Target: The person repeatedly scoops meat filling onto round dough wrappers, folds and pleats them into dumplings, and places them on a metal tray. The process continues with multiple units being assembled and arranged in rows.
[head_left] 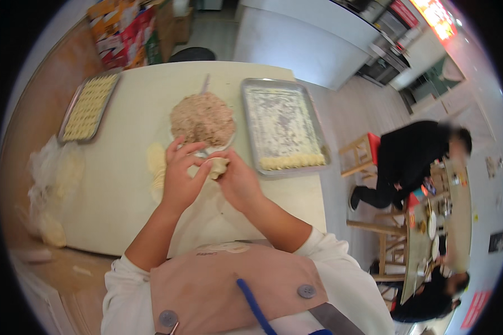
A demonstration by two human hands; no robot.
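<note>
A small folded dumpling (219, 168) is held between both hands above the table. My right hand (242, 184) cups it from the right. My left hand (181, 178) pinches its left edge with thumb and index finger, the other fingers spread. Just beyond the hands is a heaped mound of minced filling (202, 117) on a white dish, with a stick-like handle (205, 83) standing out of its far side. Partly behind my left hand lies an overlapping row of round dough wrappers (156, 169). To the right, a metal tray (250, 125) dusted with flour carries a row of dumplings (292, 161) along its near edge.
A second tray (102, 113) filled with small pieces sits at the table's far left. Clear plastic bags (52, 184) with pale dough lie along the left edge. On the right are a red-topped stool (373, 147), a dining table (419, 247) and two people in dark clothes.
</note>
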